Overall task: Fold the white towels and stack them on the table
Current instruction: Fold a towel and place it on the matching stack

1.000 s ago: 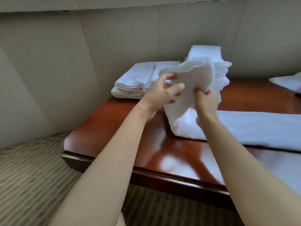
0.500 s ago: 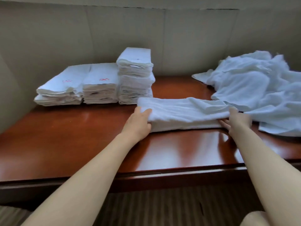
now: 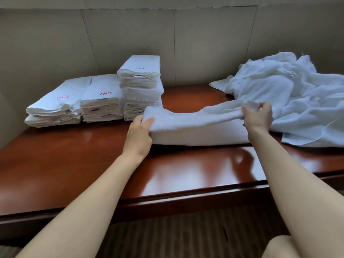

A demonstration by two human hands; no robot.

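Gripping a long folded white towel (image 3: 195, 125) at both ends, the person worked over a glossy red-brown counter (image 3: 74, 164). Left hand (image 3: 138, 135) held the towel's left end, thumb on top and fingers curled under the edge, low against the counter. Right hand (image 3: 257, 116) pinched the right end with fingers (image 3: 264, 107) curled around a bunched fold, raised a little off the surface, so the towel sagged in the middle while its lower layer lay flat on the counter. Towel sat near the middle of the counter, just in front of the folded stacks. Three stacks of folded white towels stood side by side at the back left, touching one another: a low left stack (image 3: 54, 108) with a red mark on top, a middle stack (image 3: 101, 105) also red-marked, and a taller right stack (image 3: 140, 84) with a faint dark mark on top. Heap of unfolded white towels (image 3: 297, 101) lay crumpled at the back right, its front edge just beside the right hand. Beige panelled wall (image 3: 167, 43) behind the counter. Striped carpet (image 3: 176, 235) below the counter's front edge. A bare knee (image 3: 283, 246) showed at the lower right corner.
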